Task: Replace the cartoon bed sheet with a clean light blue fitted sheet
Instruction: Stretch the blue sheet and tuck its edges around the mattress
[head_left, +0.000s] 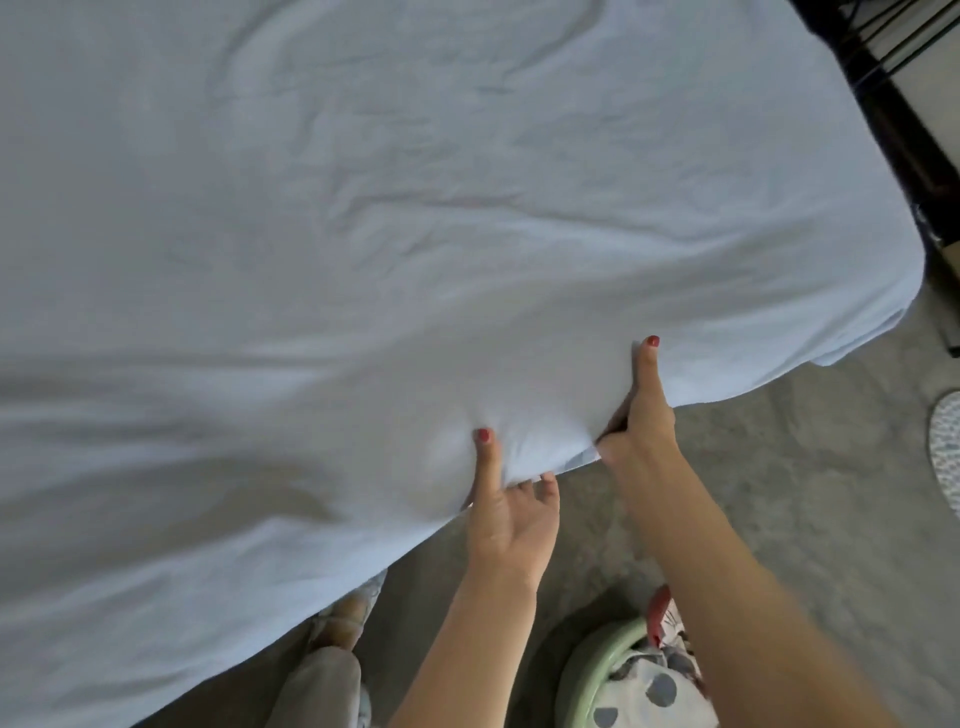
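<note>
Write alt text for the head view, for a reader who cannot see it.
Both hands grip the near edge of a light blue fitted sheet spread over the bed, left hand beside right hand, thumbs on top. On the grey floor below, a green basket holds the cartoon sheet.

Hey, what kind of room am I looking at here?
Most likely a bedroom. A light blue fitted sheet covers a bed, with both hands gripping its near edge, a dark bed frame runs along the far side, and a green basket of patterned fabric sits on the carpet.
</note>
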